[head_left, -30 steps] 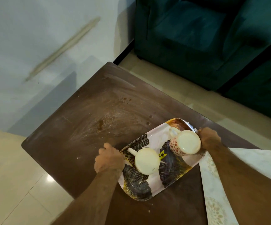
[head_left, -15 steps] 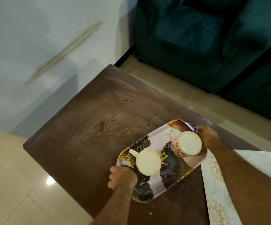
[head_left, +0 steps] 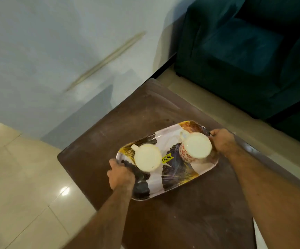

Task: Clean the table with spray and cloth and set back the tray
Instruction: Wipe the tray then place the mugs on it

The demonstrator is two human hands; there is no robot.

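Both hands hold the tray (head_left: 178, 177) by its short ends: the left hand (head_left: 121, 176) in a curled grip on the near-left end, the right hand (head_left: 222, 141) on the far-right end. The tray now sits further left over the table (head_left: 190, 218) than before. The white cloth seen earlier is out of view. Two cups, one plain (head_left: 148, 157) and one patterned (head_left: 195, 147), stand on the tray. A dark green sofa (head_left: 253, 51) stands beyond.
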